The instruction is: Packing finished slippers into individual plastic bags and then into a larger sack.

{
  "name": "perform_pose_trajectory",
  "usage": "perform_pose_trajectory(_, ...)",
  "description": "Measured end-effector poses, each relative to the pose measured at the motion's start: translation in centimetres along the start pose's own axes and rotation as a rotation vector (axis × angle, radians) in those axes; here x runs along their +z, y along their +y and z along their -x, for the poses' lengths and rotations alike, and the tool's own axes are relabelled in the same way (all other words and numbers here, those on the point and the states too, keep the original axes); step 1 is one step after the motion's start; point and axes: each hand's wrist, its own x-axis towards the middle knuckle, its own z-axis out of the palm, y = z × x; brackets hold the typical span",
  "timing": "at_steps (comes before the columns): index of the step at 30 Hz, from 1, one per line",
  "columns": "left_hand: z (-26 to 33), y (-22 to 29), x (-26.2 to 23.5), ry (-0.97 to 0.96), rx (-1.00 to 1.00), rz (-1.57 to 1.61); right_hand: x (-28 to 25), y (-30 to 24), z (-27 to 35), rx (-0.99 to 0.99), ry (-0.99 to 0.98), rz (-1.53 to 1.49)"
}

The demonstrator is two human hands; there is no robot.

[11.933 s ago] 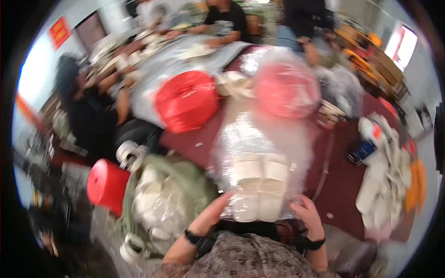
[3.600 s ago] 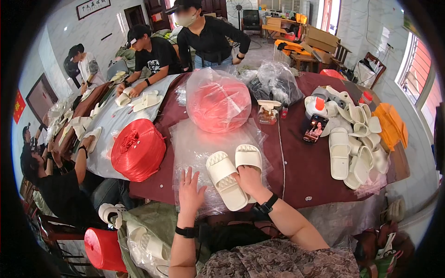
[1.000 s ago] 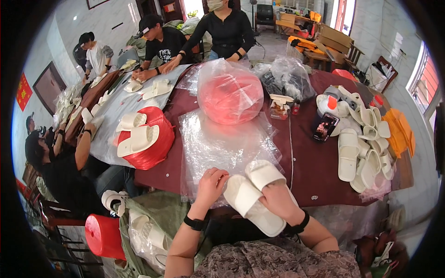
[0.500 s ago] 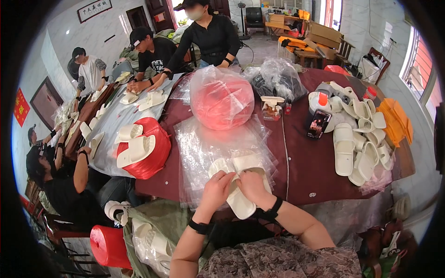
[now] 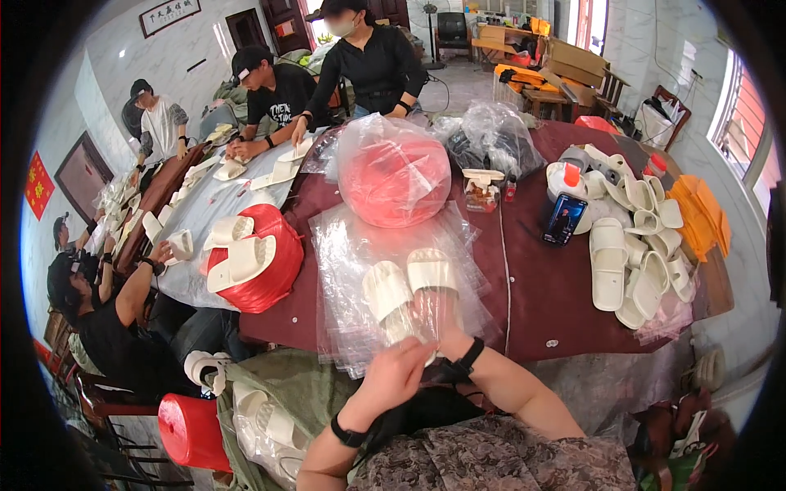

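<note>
Left hand (image 5: 391,376) of the wearer, banded in black at the wrist, has its fingers bunched at the near edge of a clear plastic bag (image 5: 368,340); whether they grasp the film or a slipper heel, I cannot tell. Right hand (image 5: 444,321), also black-banded, lies just beside it, its fingers over the right slipper and seen through shiny film; its grip cannot be made out. Under the hands, the pair of cream open-toed slippers (image 5: 432,268) lies side by side, toes pointing away from the wearer, upon a stack of flat clear bags (image 5: 344,254).

The stack rests on a worktop covered in maroon cloth (image 5: 532,311). Just beyond it sits a big red ball of twine inside a clear bag (image 5: 393,176). To the left, a bare red roll of plastic twine (image 5: 278,282) carries another cream pair (image 5: 246,258). To the right, a lit black phone (image 5: 565,219) stands before a white bottle with an orange cap (image 5: 566,182), near a heap of loose cream slippers (image 5: 643,270) and folded orange material (image 5: 698,214). Below left, a green sack (image 5: 278,376) holds wrapped slippers beside a red cylinder (image 5: 192,432). Along the far left, several co-workers (image 5: 368,69) handle more slippers.
</note>
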Motion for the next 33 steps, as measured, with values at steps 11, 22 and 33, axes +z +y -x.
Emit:
perform_pose_trajectory(11, -1.8, 1.3, 1.1, -0.007, 0.137, -0.232, 2.6, -0.6, 3.7, -0.180, 0.365, -0.552)
perform_pose_trajectory(22, -3.4, -1.8, 5.3, -0.134, 0.164, -0.246, 1.0, -1.1, -4.3, 0.085, 0.072, -0.246)
perform_pose_trajectory(33, -1.1, 1.4, 3.4, -0.211, 0.194, -0.074, 1.3, -2.4, -6.0, 0.352, -0.276, 0.066)
